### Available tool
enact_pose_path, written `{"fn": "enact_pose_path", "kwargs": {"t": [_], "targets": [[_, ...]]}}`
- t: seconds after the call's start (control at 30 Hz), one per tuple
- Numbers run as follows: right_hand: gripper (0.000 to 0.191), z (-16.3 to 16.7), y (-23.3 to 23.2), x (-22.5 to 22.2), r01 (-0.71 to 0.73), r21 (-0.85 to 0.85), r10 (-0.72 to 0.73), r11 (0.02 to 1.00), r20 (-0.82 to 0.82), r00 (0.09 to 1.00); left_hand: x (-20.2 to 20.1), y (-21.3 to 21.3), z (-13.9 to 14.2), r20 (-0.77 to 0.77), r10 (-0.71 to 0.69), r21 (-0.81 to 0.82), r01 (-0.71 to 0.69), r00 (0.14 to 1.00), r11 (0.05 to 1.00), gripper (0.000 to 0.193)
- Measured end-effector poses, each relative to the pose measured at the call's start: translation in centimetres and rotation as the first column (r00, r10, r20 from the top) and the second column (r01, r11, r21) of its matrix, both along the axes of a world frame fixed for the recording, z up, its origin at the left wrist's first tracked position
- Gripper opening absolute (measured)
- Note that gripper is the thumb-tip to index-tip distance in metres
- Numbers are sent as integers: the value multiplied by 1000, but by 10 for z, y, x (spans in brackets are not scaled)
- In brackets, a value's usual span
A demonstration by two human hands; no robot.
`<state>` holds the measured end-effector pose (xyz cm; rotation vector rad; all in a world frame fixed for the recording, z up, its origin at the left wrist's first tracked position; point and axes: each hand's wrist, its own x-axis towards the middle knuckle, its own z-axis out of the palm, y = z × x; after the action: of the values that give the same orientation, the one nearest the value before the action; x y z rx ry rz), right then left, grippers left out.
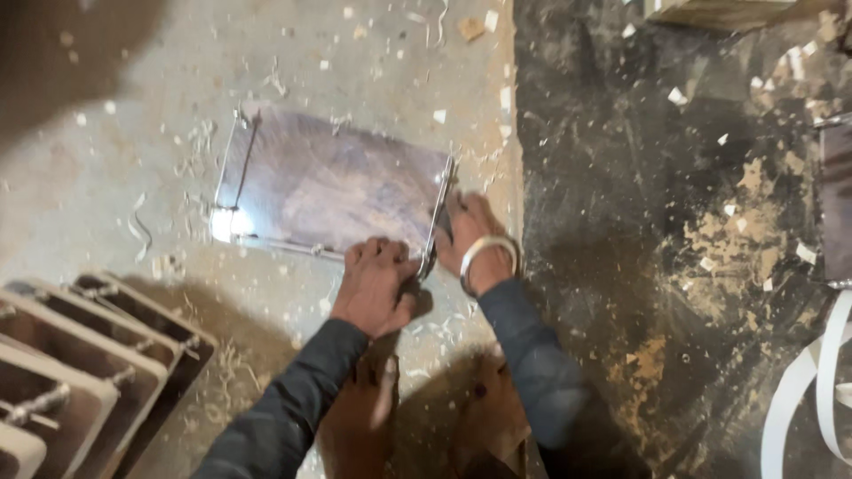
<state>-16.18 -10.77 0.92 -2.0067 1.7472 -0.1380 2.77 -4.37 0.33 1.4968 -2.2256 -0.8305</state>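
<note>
Nearest the camera, two bare feet [426,417] are showing at the bottom edge, blurred, planted on the floor [106,177] between the dark sleeves [293,408]. Both forearms are reaching forward from there.

The left hand [377,286] is pressing down at the near edge of a dark wood-grain board [328,191], its fingers [371,253] curled together over the thin metal strip [284,246] running along that edge, close to the board's near right corner. Whether they are actually clamping the strip or just resting on it is hard to tell.

The right hand [475,239], wearing a silver bangle [486,255] on the wrist, is sitting just beside the left, at the same corner. Its fingers [457,208] are wrapping around a metal edge piece [437,222] standing along the board's right side, closed on it.

The board is lying flat on the floor, stretching away and leftward from both hands, with a bright glare at its near left corner. Metal trim is also running up its left side.

Left foreground: a stack of similar dark panels [89,355] with pale edging and metal fittings is leaning in a row, well apart from the hands.

Wood shavings [200,146] are littering the pale floor. To the right, the floor is turning dark with sawdust patches [737,239]. White edge-banding strip [816,381] is curling at the far right.
</note>
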Motion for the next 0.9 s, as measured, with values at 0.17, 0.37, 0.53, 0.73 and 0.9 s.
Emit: {"fn": "enact_pose_path", "kwargs": {"t": [0.17, 0.37, 0.53, 0.73, 0.9], "targets": [[69, 0, 22, 9, 9, 72, -6, 997, -43, 999, 0, -1, 0, -12, -4, -80, 3, 1000, 997, 47], [57, 2, -27, 9, 67, 111, -61, 992, -62, 996, 1, -3, 3, 21, -22, -30, 23, 1000, 999, 49], [61, -2, -22, 5, -17, 37, 18, 999, -28, 999, -1, -3, 3, -9, -3, -39, 3, 1000, 999, 49], [66, -9, 8, 6, -1, 1, 1, 1000, -9, 1000, -2, -5, 4, -15, 14, -50, -15, 1000, 999, 48], [71, -16, -18, 4, 106, 63, -106, 992, -4, 994, -5, -3, 6, 18, 29, 23, -30, 999, 999, 45]]}}
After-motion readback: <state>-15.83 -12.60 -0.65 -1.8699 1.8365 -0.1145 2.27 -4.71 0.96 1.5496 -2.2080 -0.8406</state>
